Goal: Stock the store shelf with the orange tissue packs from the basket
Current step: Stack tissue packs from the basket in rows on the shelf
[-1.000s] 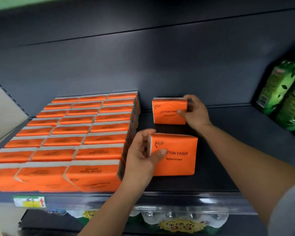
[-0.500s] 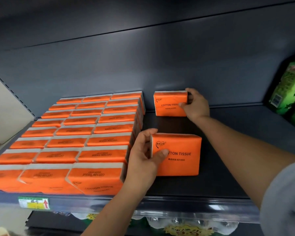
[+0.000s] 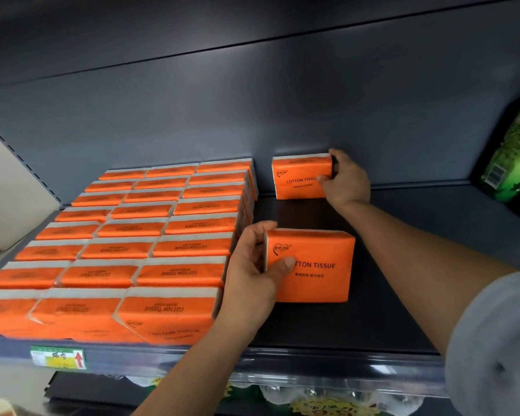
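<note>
Orange tissue packs (image 3: 162,244): a new column opens beside the stocked rows

Rear pack (image 3: 297,178) has gone deeper since a second ago, now level with the back row, right hand (image 3: 347,183) clamped on its end, thumb across the front; front pack (image 3: 315,265) stands on the shelf (image 3: 388,319) as before, left hand (image 3: 249,265) pinching its left edge; I'd judge the column fills back to front; basket out of view; right fingers behind the pack hidden; contact with the back wall (image 3: 282,115) unclear; green bags (image 3: 514,163) cut off at the right.
</note>
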A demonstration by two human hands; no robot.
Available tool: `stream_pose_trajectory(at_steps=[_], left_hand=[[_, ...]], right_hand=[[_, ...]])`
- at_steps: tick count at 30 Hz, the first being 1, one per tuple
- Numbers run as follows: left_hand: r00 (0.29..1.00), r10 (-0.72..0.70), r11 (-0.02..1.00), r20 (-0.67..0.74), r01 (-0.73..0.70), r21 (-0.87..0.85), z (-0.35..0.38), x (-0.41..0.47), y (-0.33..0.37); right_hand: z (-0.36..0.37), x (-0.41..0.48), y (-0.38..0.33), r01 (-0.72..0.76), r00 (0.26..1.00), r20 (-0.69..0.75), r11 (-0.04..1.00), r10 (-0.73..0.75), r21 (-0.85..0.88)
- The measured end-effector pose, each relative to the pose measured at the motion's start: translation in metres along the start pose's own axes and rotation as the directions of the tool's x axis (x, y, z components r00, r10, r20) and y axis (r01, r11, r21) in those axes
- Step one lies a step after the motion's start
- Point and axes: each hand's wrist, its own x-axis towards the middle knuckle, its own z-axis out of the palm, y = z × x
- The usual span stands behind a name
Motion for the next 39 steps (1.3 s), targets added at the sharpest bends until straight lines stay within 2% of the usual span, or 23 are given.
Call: stream_pose_trajectory(at_steps=[5,8,9,10,11,12,14,16,18,20,21,22,23,24,25,26,27,28,30,35,39], left_hand=[[1.0,-0.009,1.0,-0.005,0.009,-0.003,0.002,0.002,0.001],[1.0,0.002,1.0,-0.019,-0.001,0.003,0.005,0.002,0.003],[1.0,0.004,1.0,-0.024,-0.004,0.002,0.007,0.001,0.005],[1.0,0.003,1.0,-0.027,-0.003,-0.003,0.009,0.001,0.007],[1.0,0.005,1.0,-0.03,-0.005,-0.011,0.011,0.001,0.011],[0.999,0.016,0.999,-0.036,-0.017,-0.028,0.013,0.002,0.015],[0.997,0.052,0.996,-0.055,-0.055,-0.063,0.015,0.004,0.024],[0.996,0.062,0.995,-0.071,-0.068,-0.078,0.014,0.006,0.033],[0.996,0.064,0.998,-0.067,-0.066,-0.026,0.011,0.009,0.037],[0.997,0.065,0.986,-0.037,-0.058,0.156,0.004,0.011,0.039],[0.995,0.095,0.935,-0.016,-0.084,0.344,-0.001,0.013,0.04],[0.99,0.138,0.813,0.017,-0.124,0.569,-0.007,0.015,0.043],[0.983,0.175,0.619,0.062,-0.159,0.769,-0.014,0.015,0.047],[0.975,0.19,0.4,0.116,-0.185,0.898,-0.02,0.016,0.051],[0.975,0.151,0.209,0.161,-0.19,0.959,-0.025,0.018,0.053],[0.981,0.076,0.064,0.176,-0.181,0.981,-0.029,0.019,0.055],[0.987,0.001,-0.026,0.162,-0.162,0.986,-0.032,0.019,0.056],[0.989,-0.058,-0.066,0.134,-0.138,0.988,-0.035,0.02,0.055],[0.988,-0.109,-0.06,0.112,-0.119,0.991,-0.038,0.021,0.054],[0.988,-0.087,-0.013,0.131,-0.133,0.991,-0.04,0.024,0.052],[0.987,-0.078,-0.012,0.14,-0.142,0.99,-0.042,0.024,0.051]], right_hand=[[-0.005,-0.005,-0.004,-0.062,0.998,-0.025,0.997,0.063,0.041],[-0.022,-0.018,-0.015,-0.075,0.992,-0.077,0.969,0.095,0.234],[-0.032,-0.025,-0.021,-0.093,0.995,-0.003,0.93,0.101,0.356],[-0.044,-0.032,-0.026,-0.144,0.986,0.147,0.869,0.083,0.473],[-0.058,-0.04,-0.029,-0.204,0.944,0.328,0.817,0.018,0.54],[-0.072,-0.048,-0.03,-0.236,0.875,0.478,0.793,-0.078,0.562],[-0.095,-0.058,-0.026,-0.238,0.733,0.634,0.78,-0.246,0.579],[-0.109,-0.064,-0.02,-0.196,0.682,0.672,0.813,-0.289,0.548],[-0.115,-0.069,-0.018,-0.138,0.715,0.65,0.86,-0.257,0.492],[-0.116,-0.071,-0.019,-0.119,0.761,0.609,0.874,-0.224,0.471],[-0.115,-0.071,-0.019,-0.122,0.783,0.585,0.868,-0.213,0.48],[-0.114,-0.071,-0.018,-0.129,0.805,0.559,0.861,-0.198,0.492],[-0.112,-0.069,-0.017,-0.133,0.83,0.529,0.858,-0.177,0.495],[-0.109,-0.068,-0.014,-0.13,0.856,0.495,0.865,-0.149,0.485],[-0.106,-0.066,-0.012,-0.12,0.881,0.458,0.88,-0.12,0.46],[-0.101,-0.064,-0.009,-0.111,0.898,0.429,0.896,-0.095,0.431],[-0.095,-0.063,-0.008,-0.105,0.91,0.407,0.907,-0.078,0.408],[-0.089,-0.063,-0.008,-0.103,0.918,0.39,0.914,-0.065,0.394],[-0.077,-0.059,-0.007,-0.092,0.933,0.358,0.925,-0.049,0.368],[-0.05,-0.04,-0.007,-0.038,0.969,0.244,0.967,-0.026,0.252],[-0.039,-0.028,-0.007,0.034,0.984,0.169,0.99,-0.058,0.138]])
